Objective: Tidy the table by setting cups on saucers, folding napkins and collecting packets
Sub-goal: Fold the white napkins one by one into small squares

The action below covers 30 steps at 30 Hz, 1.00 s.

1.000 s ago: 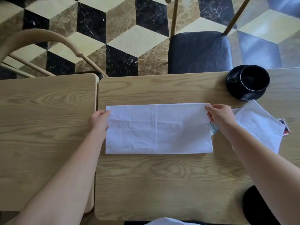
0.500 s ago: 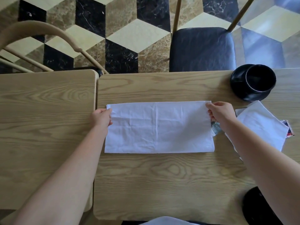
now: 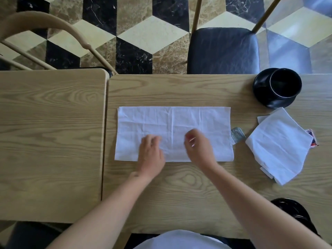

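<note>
Two bare hands hover low over a long white cloth napkin (image 3: 173, 133) lying flat, folded to a strip, on the pale oak worktop (image 3: 179, 191). The left hand (image 3: 151, 155) has loosely bent fingers over the strip's near half, left of its centre crease; the right hand (image 3: 199, 150) sits just right of that crease, blurred, so whether its fingers pinch the cloth or merely rest on it cannot be told. Neither plainly holds anything.

The step in hand looks to be the next fold. Done well, it calls for pressing the strip flat outward from the crease, then bringing one short end squarely onto the other so that corners meet before the fold is firmed.

To the right, a folded white napkin stack (image 3: 278, 146) lies over a red-and-blue printed packet (image 3: 313, 141), with a small silver foil packet (image 3: 237, 134) between stack and strip, still to be collected. A glossy black cup (image 3: 285, 83) already stands on its black saucer (image 3: 260, 94) at the far edge.
</note>
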### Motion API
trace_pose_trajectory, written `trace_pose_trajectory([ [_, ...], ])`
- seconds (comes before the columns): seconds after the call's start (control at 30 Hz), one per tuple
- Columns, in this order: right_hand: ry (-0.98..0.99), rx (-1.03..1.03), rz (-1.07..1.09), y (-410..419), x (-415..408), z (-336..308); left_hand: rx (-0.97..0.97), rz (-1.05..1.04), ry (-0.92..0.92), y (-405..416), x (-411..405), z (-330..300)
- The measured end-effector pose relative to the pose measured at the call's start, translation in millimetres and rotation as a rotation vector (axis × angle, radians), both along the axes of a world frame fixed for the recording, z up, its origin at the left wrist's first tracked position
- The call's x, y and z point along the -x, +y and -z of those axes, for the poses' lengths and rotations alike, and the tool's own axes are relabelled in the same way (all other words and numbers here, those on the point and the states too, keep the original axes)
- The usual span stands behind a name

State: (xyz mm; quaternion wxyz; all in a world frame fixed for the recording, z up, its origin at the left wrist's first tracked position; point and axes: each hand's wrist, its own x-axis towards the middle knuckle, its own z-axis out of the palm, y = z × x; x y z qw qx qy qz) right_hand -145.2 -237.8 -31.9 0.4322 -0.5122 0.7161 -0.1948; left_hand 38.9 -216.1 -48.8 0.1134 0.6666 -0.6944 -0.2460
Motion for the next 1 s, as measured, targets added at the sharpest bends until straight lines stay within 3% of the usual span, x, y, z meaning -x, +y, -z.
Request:
trace_pose_trajectory([
  [0.07, -0.224, -0.165, -0.003, 15, -25, 3, -0.147, -0.092, 0.186, 14, 14, 5],
  [0.13, -0.387, -0.332, 0.120, 25, -36, 8, -0.322, -0.369, 0.339, 17, 17, 10],
  [0.2, -0.470, -0.426, 0.281, 30, -35, 14, -0.464, -0.660, 0.499, 12, 14, 13],
  [0.27, -0.496, -0.457, 0.381, 33, -22, 16, -0.529, -0.781, 0.604, 8, 3, 14],
  [0.43, -0.402, -0.421, 0.436, 37, 43, 17, -0.521, -0.889, 0.567, 7, -45, 14],
  [0.6, -0.367, -0.387, 0.601, 46, 109, 14, -0.486, -1.099, 0.682, 14, -81, 14],
  [0.8, -0.358, -0.394, 0.652, 44, 114, 9, -0.443, -1.415, 0.747, 16, -91, 10],
  [0.93, -0.085, -0.270, 0.638, 33, 112, 2, -0.435, -1.665, 0.789, 19, -56, -6],
  [1.0, 0.054, -0.159, 0.525, 12, 111, -4, -0.519, -1.733, 0.942, 23, -14, -15],
])
